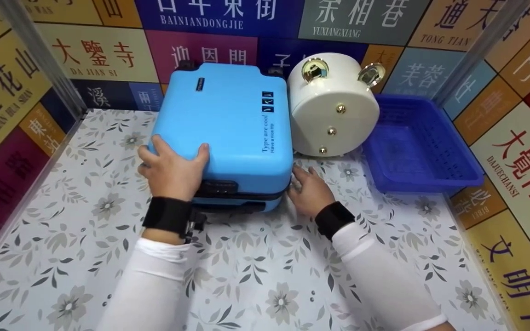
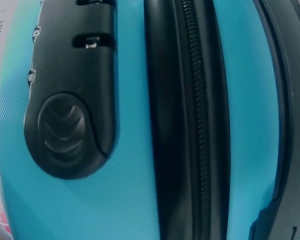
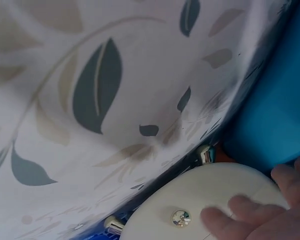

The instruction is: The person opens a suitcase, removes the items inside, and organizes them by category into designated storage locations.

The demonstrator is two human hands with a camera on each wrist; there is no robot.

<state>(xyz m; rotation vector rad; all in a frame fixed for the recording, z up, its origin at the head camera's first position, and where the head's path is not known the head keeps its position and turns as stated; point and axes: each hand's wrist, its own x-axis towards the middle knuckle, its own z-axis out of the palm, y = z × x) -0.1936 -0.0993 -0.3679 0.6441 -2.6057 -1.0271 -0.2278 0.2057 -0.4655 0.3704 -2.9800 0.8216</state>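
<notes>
Suitcase: light blue hard-shell case [image 1: 233, 124], the landmark for these notes; lies flat on the floral-print surface [image 1: 265, 257], printed face up. Lettering [image 1: 267, 133] "Type are cool / Have a nice trip" runs along its right edge.
Suitcase, near side: black lock [image 1: 219, 186] with number wheels set in the upper shell; below it a black-edged zip [image 2: 197, 100], seen close from the left wrist.
Suitcase, far end: two black wheels [image 1: 187, 65] showing.
Left hand: [image 1: 173, 172] rests on the suitcase's near left corner, fingers spread wide, thumb on the top face.
Right hand: [image 1: 311, 193] at the suitcase's near right corner, palm inward, fingers loosely extended, nothing held. Whether fingertips touch the shell, cannot tell.
Wrists: black band [image 1: 167, 216] on each, white sleeves [image 1: 152, 280] behind.
White round bag: [image 1: 352, 126] just right of the suitcase, gold ears [image 1: 371, 75] and gold studs.
Blue basket: [image 1: 423, 184] right of the suitcase, beyond the bag.
Wall panels: [image 1: 203, 48] coloured, lettered, behind the suitcase.
</notes>
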